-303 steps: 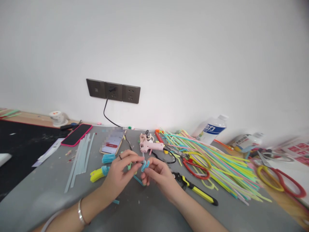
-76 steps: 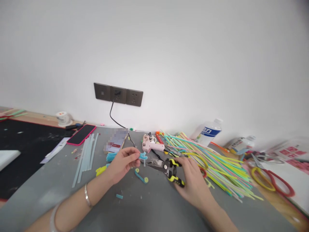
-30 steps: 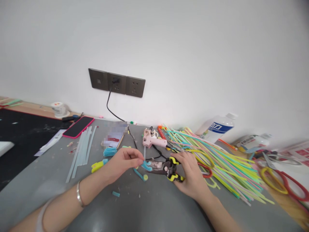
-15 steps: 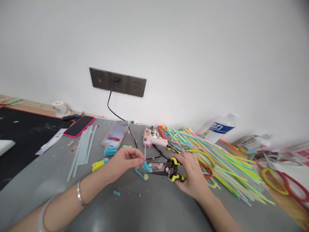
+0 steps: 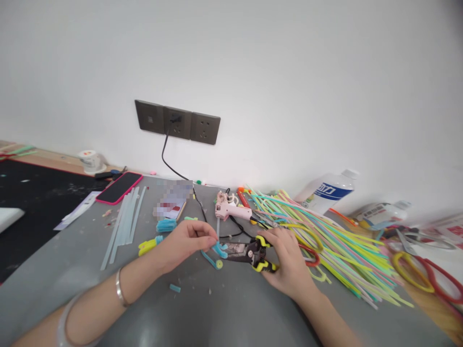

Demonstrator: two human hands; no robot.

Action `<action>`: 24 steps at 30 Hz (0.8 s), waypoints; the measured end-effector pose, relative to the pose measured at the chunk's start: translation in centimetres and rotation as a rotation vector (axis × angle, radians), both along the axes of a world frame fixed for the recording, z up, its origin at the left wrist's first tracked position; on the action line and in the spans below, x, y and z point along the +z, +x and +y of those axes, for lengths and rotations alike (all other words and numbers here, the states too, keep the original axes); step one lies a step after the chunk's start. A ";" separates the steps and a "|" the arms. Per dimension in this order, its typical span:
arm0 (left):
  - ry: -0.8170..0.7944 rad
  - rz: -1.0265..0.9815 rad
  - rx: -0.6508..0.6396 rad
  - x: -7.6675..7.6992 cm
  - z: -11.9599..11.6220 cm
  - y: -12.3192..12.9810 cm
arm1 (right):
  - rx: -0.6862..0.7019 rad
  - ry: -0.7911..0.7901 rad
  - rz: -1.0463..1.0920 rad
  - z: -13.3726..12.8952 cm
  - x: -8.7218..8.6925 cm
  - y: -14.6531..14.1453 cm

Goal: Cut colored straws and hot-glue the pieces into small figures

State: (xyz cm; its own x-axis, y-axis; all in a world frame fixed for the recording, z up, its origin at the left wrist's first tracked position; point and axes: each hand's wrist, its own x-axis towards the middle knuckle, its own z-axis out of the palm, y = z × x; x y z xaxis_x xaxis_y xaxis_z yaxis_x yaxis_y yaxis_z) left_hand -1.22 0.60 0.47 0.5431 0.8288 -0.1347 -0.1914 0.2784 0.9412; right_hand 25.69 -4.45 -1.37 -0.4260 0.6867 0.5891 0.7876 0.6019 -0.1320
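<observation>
My left hand [image 5: 184, 243] pinches a small bent blue pipe-cleaner piece [image 5: 219, 248] just above the grey table. My right hand [image 5: 287, 258] grips yellow-and-black pliers [image 5: 253, 251], whose metal jaws point left and meet the blue piece. Just below the jaws, a second curled blue and yellow piece [image 5: 211, 261] lies on the table. A short blue offcut [image 5: 175, 288] rests nearer to me.
A pink glue gun [image 5: 227, 210] lies behind my hands, its cable running up to a wall socket [image 5: 177, 122]. To the right spreads a pile of coloured straws [image 5: 325, 241], with a white bottle [image 5: 327, 192] behind. Clear glue sticks [image 5: 123, 224] and a pink phone [image 5: 118, 187] lie left.
Ten seconds ago both hands shaped the blue piece and the pliers lay on the table. My right hand has since picked up the pliers and brought their jaws to the piece.
</observation>
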 end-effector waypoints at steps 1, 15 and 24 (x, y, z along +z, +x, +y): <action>0.003 0.001 -0.001 0.0 0.0 0.0 | 0.002 -0.004 -0.001 0.0 0.0 -0.1; -0.008 0.040 -0.003 0.4 -0.2 0.1 | 0.029 -0.011 0.015 0.1 0.0 -0.2; -0.009 0.023 -0.015 0.5 -0.3 0.2 | 0.045 0.006 0.003 0.0 0.0 -0.1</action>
